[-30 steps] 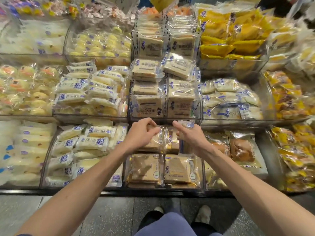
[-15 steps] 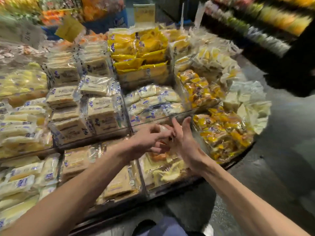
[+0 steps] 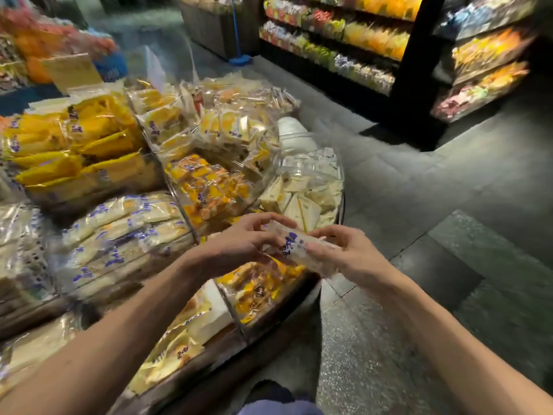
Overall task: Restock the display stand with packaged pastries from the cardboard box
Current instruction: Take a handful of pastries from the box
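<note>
I see both hands out front, over right end of display stand (image 3: 269, 319). Left hand (image 3: 239, 247) and right hand (image 3: 350, 259) together grip one clear-wrapped pastry pack (image 3: 302, 250) with blue print; my left fingers pinch its left end, right hand cups other end. Pack held in air, above bin of yellow-wrapped pastries (image 3: 260, 289). Grey floor (image 3: 449, 205) to right. Frame blurred.

wrapper (image 3: 294, 245): blue print, blurred | sign (image 3: 71, 71): unreadable
</note>
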